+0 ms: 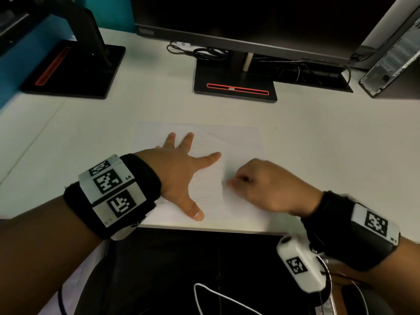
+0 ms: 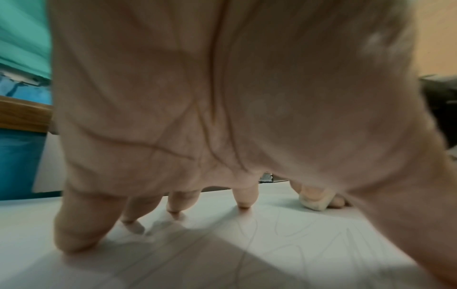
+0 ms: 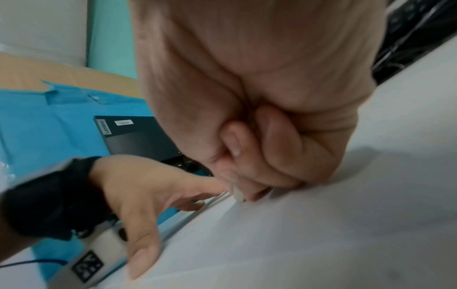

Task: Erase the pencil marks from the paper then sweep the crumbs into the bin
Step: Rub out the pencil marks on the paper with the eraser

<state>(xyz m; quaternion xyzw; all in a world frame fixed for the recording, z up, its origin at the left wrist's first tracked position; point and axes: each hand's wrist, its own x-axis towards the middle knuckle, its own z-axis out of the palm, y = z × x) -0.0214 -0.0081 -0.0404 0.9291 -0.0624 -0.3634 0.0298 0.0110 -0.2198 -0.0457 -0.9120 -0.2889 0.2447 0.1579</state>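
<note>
A white paper (image 1: 241,142) with faint pencil lines (image 2: 284,230) lies on the white desk near its front edge. My left hand (image 1: 193,160) presses flat on the sheet's left half, fingers spread and thumb toward me. My right hand (image 1: 234,181) is curled just right of it, and its fingertips pinch a small white eraser (image 2: 313,202) whose tip touches the paper (image 3: 296,234). The right wrist view shows the eraser (image 3: 237,192) poking out below the curled fingers (image 3: 279,156). From the head view the eraser is hidden by the hand. No bin is in sight.
A black monitor stand (image 1: 235,87) sits behind the paper, with cables (image 1: 204,52) behind it. A second stand (image 1: 72,69) is at the back left and a computer case (image 1: 393,60) at the back right. The desk's front edge (image 1: 204,228) runs just below my hands.
</note>
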